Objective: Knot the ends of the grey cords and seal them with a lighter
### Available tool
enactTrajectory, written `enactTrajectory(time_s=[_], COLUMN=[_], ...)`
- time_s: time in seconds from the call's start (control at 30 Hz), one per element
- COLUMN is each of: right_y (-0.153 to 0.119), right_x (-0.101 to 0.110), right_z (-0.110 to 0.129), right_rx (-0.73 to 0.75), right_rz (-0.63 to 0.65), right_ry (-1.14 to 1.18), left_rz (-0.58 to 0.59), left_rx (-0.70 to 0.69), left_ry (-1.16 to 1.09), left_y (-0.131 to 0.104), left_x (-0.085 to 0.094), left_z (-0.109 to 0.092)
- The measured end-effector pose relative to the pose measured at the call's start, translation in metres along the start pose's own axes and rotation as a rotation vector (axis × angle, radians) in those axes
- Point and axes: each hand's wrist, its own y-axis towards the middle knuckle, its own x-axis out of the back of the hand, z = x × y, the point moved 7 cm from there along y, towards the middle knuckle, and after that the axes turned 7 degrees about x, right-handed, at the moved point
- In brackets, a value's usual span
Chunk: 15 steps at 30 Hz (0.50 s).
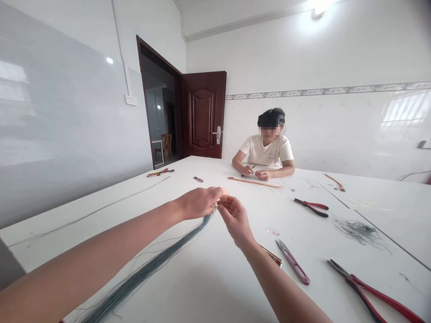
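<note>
My left hand is closed around the top end of a long bundle of grey-green threads. From there the bundle runs down over the white table toward the lower left, with some strands straying loose. Just right of it, my right hand has its thumb and fingers pinched together close to the bundle's tied end. Whatever lies between those fingertips is too small to make out. Under my right forearm, a small flat box is partly hidden.
Thread snips and red-black pliers lie at right, with more pliers farther back. A thread tangle sits nearby. Small snips and a thin strand lie left. Across the table, a person works beside an orange bundle.
</note>
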Motion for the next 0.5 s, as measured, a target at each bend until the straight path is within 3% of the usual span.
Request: enactTrajectory(time_s=[0.13,0.3,0.5], right_y=[0.001,-0.001,-0.008], right_x=[-0.004,0.009,0.029], right_z=[0.039,0.088,0.144], right_rx=[0.059,0.125,0.247], right_rz=[0.002,-0.058,-0.134], right_ry=[0.117,0.179,0.239], left_rz=[-0.087,-0.28,-0.475], left_rx=[-0.05,-0.106,-0.2], left_ry=[-0.147,-0.466,-0.973], left_y=[-0.008,-0.017,-0.02], left_x=[0.021,0.049,0.061], left_z=[-0.024,-0.051,-0.086])
